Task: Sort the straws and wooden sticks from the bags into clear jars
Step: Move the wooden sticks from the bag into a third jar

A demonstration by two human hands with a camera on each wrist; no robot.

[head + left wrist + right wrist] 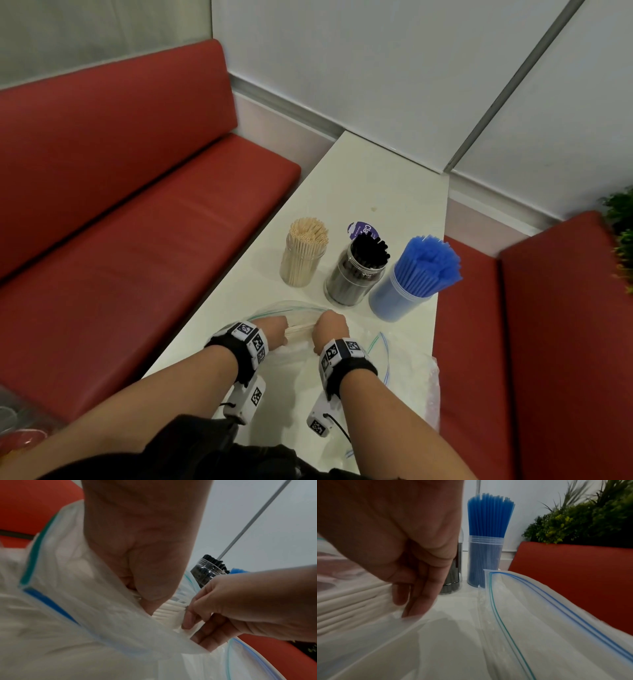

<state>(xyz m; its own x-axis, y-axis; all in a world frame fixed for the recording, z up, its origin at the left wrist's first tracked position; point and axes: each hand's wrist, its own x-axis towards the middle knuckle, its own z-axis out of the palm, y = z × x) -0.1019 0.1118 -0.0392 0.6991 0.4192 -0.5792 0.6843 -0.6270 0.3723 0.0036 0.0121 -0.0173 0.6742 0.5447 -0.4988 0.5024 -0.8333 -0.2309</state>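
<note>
A bundle of white straws (298, 329) lies in a clear zip bag (284, 308) on the white table (359, 185). My left hand (282, 334) grips its left part, thumb curled over the white straws (169, 609). My right hand (317, 337) pinches the right end, and in the left wrist view the fingers (190, 620) close on the bundle. In the right wrist view the bag film covers the right hand's fingertips (412, 605). Behind stand three clear jars: wooden sticks (303, 255), black straws (356, 270) and blue straws (407, 277).
A second zip bag (404, 370) lies flat at the right of my hands, near the table's right edge. A purple label (361, 230) shows behind the black jar. Red benches (137, 222) flank the table, and a green plant (582, 520) stands at the right.
</note>
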